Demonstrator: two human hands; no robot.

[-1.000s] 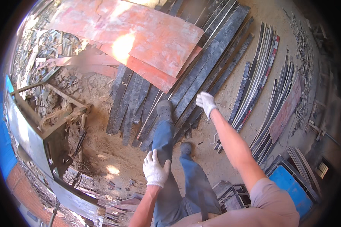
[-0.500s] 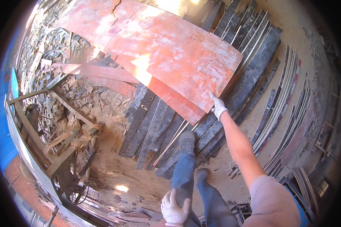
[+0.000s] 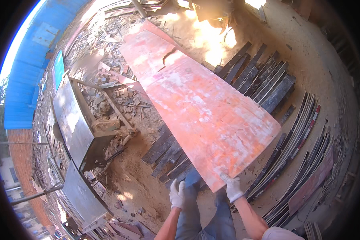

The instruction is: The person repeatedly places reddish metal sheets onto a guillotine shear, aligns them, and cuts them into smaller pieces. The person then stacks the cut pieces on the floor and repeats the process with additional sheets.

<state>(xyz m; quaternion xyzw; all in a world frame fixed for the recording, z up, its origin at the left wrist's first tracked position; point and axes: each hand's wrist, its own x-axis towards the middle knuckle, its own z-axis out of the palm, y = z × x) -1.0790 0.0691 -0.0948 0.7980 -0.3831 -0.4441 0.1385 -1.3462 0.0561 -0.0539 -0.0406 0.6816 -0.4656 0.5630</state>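
A long reddish-orange board [image 3: 204, 108], scuffed with white and cracked near its far end, slants across the middle of the view. My right hand [image 3: 233, 188], in a white glove, grips its near edge close to the corner, with the fingers on top. In a matching glove, my left hand [image 3: 177, 195] is raised left of that corner, apart from the board, fingers up and nothing in it. Part of another reddish board [image 3: 160, 32] shows beneath the far end. Dark narrow planks [image 3: 276, 94] lie under and beside the big board.
A metal-topped table [image 3: 72, 120] with a wooden frame stands to the left. Scrap wood pieces [image 3: 96, 52] cover the ground behind it. Stacked long strips [image 3: 294, 140] lie at the right, with a reddish panel [image 3: 312, 186] nearby. A blue wall [image 3: 32, 76] rises at far left.
The board's near end has come closer to my body, held by my right hand, and the board is turned more lengthwise. My left hand has risen towards its near corner. The view has shifted.
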